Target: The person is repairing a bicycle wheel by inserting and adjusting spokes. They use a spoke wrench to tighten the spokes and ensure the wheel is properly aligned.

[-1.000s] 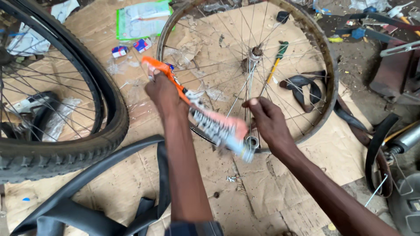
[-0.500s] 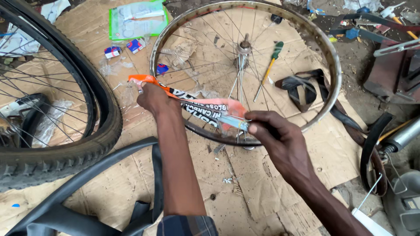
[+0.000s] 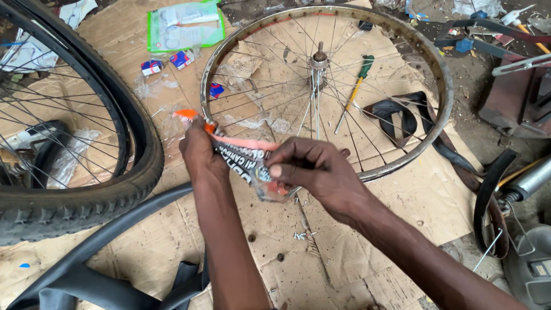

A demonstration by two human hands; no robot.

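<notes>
**Q:** Where do your hands stand?

**A:** Both are together on the orange packet [image 3: 247,159], a long plastic sleeve with dark lettering. My left hand [image 3: 201,154] grips its far end; my right hand [image 3: 313,172] pinches the near end between thumb and fingertips. I hold it in the air, just over the near edge of the bare wheel rim [image 3: 439,74].

**Q:** Is the packet open?

**A:** Cannot tell. The near end looks crumpled and clear, but I see nothing out of it.

**Q:** What looks done, what looks left?

**A:** My judgement: the rim lies flat on the cardboard [image 3: 367,241], stripped of tyre and tube. A loose inner tube [image 3: 92,252] curls near me, a screwdriver [image 3: 354,92] lies between the spokes, and a tyred wheel [image 3: 86,195] rests to the left. Nothing is fitted on the rim yet.
</notes>
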